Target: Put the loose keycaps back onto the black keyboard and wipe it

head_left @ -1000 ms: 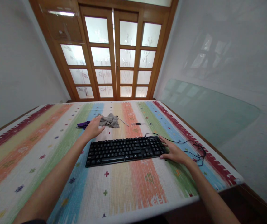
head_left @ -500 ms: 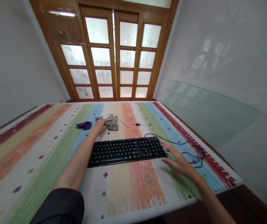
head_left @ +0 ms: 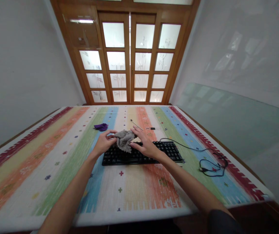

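A crumpled grey cloth (head_left: 124, 140) is over the upper left part of a black keyboard (head_left: 122, 158), hiding some of the keys. My left hand (head_left: 105, 141) has the cloth's left edge between thumb and fingers. From the other side, my right hand (head_left: 146, 144) reaches to the cloth with thumb and fingers spread around its right edge. This hand passes above the middle of the keyboard and covers more keys. Whether the cloth rests on the keys or hangs just above them, I cannot tell.
A purple bundle (head_left: 101, 127) lies left of the cloth. Behind the keyboard are a thin stick with a dark tip (head_left: 136, 124) and a small black-handled tool (head_left: 152, 128). The keyboard's cable (head_left: 223, 166) coils at right on the striped tablecloth (head_left: 63, 175).
My left hand has brought the grey cloth toward me, over the keyboard. My right hand has left the keyboard's right end and come across to the cloth. The camera view has shifted left.
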The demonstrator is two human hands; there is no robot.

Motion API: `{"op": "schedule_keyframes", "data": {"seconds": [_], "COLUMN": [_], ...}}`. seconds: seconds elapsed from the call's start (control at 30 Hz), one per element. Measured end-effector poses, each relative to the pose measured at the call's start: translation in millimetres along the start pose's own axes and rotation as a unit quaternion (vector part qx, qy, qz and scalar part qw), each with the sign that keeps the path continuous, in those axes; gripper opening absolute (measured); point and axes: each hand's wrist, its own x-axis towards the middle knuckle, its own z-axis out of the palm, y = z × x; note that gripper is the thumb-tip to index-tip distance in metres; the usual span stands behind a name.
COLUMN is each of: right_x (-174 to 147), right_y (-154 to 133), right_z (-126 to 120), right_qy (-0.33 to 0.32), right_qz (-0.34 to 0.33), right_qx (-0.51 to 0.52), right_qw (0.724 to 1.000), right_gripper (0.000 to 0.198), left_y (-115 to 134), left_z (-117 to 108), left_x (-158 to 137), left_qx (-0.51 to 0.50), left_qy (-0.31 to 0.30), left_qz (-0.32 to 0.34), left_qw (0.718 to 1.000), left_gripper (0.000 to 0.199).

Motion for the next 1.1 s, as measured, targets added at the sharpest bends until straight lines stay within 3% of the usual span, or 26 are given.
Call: {"op": "schedule_keyframes", "data": {"seconds": [0.13,0.27,0.37,0.47,0.63,0.73,0.93,1.1], "right_x": [37,60,77,87,82,74,64,58], "right_y": [-5,-5,-10,-16,-16,-14,-16,-19], "right_z": [52,76,79,83,111,125,127,122], "right_qy": [-0.006,0.016,0.015,-0.011,-0.156,-0.182,-0.187,-0.218], "right_qz": [-0.032,0.019,0.026,0.006,-0.015,-0.024,-0.019,-0.060], "right_qx": [0.062,0.045,-0.004,-0.100,-0.198,-0.195,-0.187,-0.191], "right_qw": [0.998,0.999,1.000,0.995,0.968,0.963,0.964,0.955], "right_gripper": [0.046,0.037,0.032,0.034,0.024,0.025,0.031,0.035], "left_y": [-5,-22,-34,-46,-62,-64,-64,-65], "left_z": [3,-14,-28,-35,-33,-27,-20,-19], "left_x": [-29,-46,-52,-56,-64,-69,-73,-73], "left_qx": [-0.069,-0.087,-0.098,-0.046,0.101,0.159,0.181,0.169], "left_qy": [0.076,0.141,0.120,0.084,-0.049,-0.089,-0.075,-0.053], "left_qz": [-0.011,-0.051,-0.068,-0.051,-0.031,-0.010,0.006,-0.002], "left_qw": [0.995,0.985,0.986,0.994,0.993,0.983,0.981,0.984], "left_gripper": [0.057,0.072,0.079,0.086,0.115,0.132,0.131,0.136]}}
